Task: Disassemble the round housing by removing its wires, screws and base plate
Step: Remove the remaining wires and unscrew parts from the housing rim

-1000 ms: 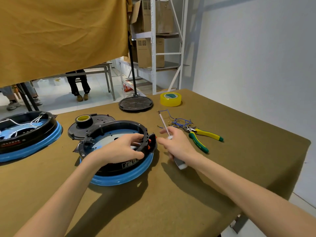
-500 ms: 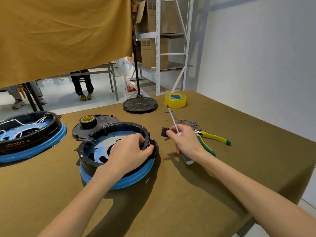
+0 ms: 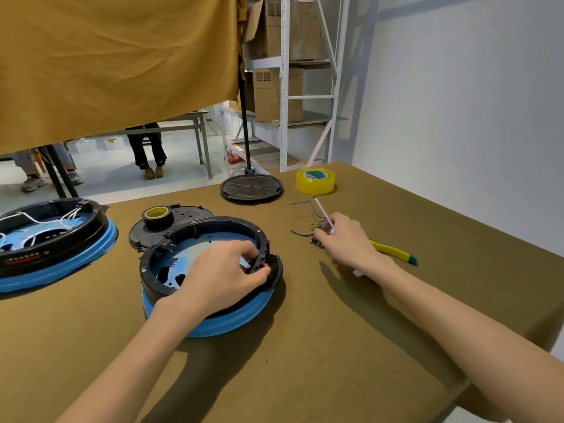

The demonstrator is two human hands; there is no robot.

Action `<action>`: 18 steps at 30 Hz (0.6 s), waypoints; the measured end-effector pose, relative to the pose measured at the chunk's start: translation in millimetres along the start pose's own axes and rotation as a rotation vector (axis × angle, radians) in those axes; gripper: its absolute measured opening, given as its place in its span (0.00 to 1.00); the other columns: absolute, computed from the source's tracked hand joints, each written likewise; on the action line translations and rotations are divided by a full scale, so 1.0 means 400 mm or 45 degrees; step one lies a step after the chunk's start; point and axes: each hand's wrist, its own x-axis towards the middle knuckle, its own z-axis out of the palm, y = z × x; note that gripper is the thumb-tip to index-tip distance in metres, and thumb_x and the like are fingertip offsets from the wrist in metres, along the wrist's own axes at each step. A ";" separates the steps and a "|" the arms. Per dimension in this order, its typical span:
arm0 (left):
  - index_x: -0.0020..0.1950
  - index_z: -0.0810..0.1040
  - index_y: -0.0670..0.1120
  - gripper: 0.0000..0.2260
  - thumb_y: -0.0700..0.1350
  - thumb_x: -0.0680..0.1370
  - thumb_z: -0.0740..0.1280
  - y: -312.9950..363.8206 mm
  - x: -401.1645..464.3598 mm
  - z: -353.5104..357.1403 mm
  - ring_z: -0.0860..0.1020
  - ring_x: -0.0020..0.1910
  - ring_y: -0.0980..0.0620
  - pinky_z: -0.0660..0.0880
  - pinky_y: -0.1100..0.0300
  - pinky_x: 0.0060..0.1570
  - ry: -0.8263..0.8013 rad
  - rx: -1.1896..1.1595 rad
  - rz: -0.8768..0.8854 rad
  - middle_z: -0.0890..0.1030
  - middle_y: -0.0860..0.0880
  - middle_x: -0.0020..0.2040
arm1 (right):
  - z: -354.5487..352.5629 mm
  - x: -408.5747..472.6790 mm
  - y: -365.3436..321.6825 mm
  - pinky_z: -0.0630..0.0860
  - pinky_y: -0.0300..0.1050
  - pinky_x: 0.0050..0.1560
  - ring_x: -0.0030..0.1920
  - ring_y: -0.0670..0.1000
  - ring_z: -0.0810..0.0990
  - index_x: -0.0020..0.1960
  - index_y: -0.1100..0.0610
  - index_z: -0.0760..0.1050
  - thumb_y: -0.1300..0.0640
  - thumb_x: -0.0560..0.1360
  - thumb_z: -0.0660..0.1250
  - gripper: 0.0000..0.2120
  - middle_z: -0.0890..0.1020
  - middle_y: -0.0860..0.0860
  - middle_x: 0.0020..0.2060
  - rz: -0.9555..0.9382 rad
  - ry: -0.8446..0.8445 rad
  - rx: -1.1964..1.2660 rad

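A round black housing with a blue lower ring stands on the brown table, its pale blue base plate showing inside. My left hand lies across its right side, fingers pinched on the black rim by a small red part. My right hand is over the table to the right, holding a screwdriver with a white shaft that points away from me. Its fingertips touch a small black part lying among loose blue wires.
A second housing with white wires sits at the far left. A black cover carrying a tape roll lies behind the near housing. Farther back are a black disc and yellow tape. Yellow-green pliers lie under my right wrist.
My right hand carried the small black part away from the housing to the wire pile. My left hand stayed on the rim.
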 end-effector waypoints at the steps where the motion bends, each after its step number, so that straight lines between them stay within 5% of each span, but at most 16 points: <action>1: 0.52 0.82 0.56 0.11 0.61 0.76 0.71 -0.012 0.000 -0.013 0.80 0.47 0.60 0.81 0.55 0.48 -0.073 -0.050 0.005 0.82 0.60 0.49 | 0.000 -0.028 -0.010 0.78 0.50 0.43 0.40 0.50 0.79 0.51 0.55 0.76 0.47 0.81 0.65 0.11 0.80 0.51 0.42 -0.080 -0.054 0.082; 3: 0.51 0.83 0.58 0.10 0.60 0.75 0.73 -0.033 -0.002 -0.041 0.81 0.47 0.62 0.82 0.55 0.50 -0.223 -0.154 0.007 0.83 0.62 0.49 | -0.004 -0.089 -0.027 0.72 0.47 0.36 0.31 0.46 0.75 0.47 0.54 0.78 0.47 0.83 0.61 0.13 0.79 0.50 0.36 -0.226 -0.219 0.219; 6: 0.55 0.86 0.59 0.10 0.56 0.74 0.76 -0.055 -0.013 -0.072 0.80 0.51 0.67 0.81 0.53 0.56 -0.367 -0.230 0.033 0.84 0.63 0.51 | -0.019 -0.161 -0.036 0.70 0.49 0.35 0.30 0.45 0.71 0.47 0.47 0.80 0.47 0.84 0.59 0.13 0.76 0.48 0.31 -0.452 -0.387 0.144; 11: 0.62 0.84 0.59 0.15 0.54 0.76 0.75 -0.076 -0.037 -0.089 0.79 0.56 0.65 0.78 0.54 0.62 -0.431 -0.300 0.037 0.82 0.63 0.56 | -0.045 -0.216 -0.030 0.64 0.37 0.32 0.35 0.45 0.74 0.48 0.45 0.79 0.42 0.83 0.59 0.13 0.75 0.44 0.30 -0.706 -0.306 -0.098; 15: 0.64 0.81 0.59 0.25 0.69 0.72 0.68 -0.069 -0.094 -0.043 0.79 0.53 0.65 0.77 0.59 0.55 -0.049 -0.025 0.098 0.81 0.65 0.53 | -0.050 -0.237 -0.027 0.67 0.37 0.34 0.35 0.45 0.76 0.48 0.43 0.77 0.41 0.83 0.56 0.14 0.77 0.43 0.31 -0.845 -0.220 -0.263; 18: 0.63 0.81 0.54 0.25 0.68 0.72 0.71 -0.062 -0.121 -0.001 0.81 0.48 0.60 0.74 0.55 0.59 0.214 0.089 0.166 0.85 0.59 0.50 | -0.057 -0.247 -0.029 0.72 0.42 0.35 0.34 0.45 0.76 0.47 0.44 0.77 0.40 0.83 0.53 0.17 0.78 0.43 0.31 -0.907 -0.156 -0.300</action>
